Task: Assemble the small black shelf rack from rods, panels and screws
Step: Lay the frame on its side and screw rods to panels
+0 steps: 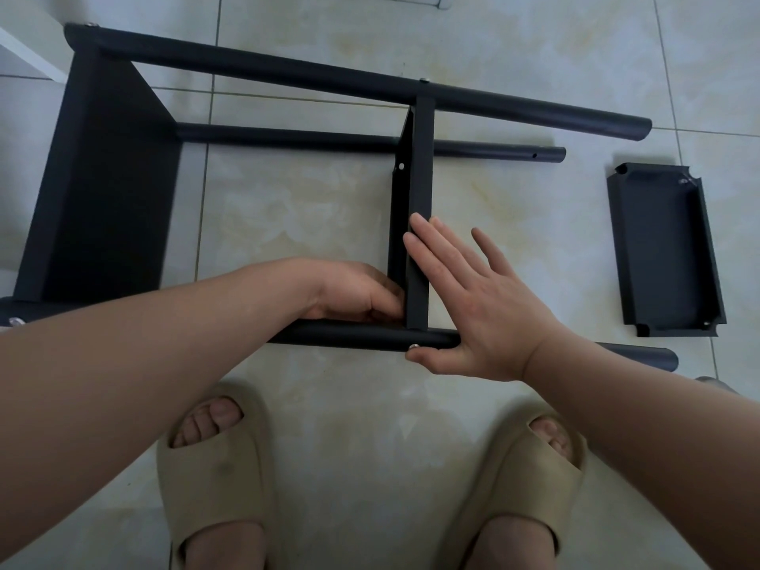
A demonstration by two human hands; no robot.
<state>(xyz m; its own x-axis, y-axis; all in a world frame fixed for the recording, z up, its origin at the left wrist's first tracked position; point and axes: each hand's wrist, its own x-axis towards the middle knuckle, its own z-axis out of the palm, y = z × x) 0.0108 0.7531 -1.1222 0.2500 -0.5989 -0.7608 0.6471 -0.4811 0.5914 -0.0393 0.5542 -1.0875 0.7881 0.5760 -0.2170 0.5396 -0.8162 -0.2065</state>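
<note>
From the head view, the half-built rack (103, 178) lies on its side on the tiled floor (312, 216). The right hand (473, 306) lies flat with straight, spread fingers against the middle panel (419, 178), and its thumb is just beside a screw (414, 346) in the near rod (349, 334). Across that panel, the left hand (357, 294) curls into the corner where panel meets rod; whether it pinches anything cannot be told. A loose panel (658, 248) lies right of the right hand, apart from it.

The left hand (353, 292) and the right hand (473, 306) are bare, the forearms (144, 343) also; thick beige open-toed slippers (214, 479) are worn.
</note>
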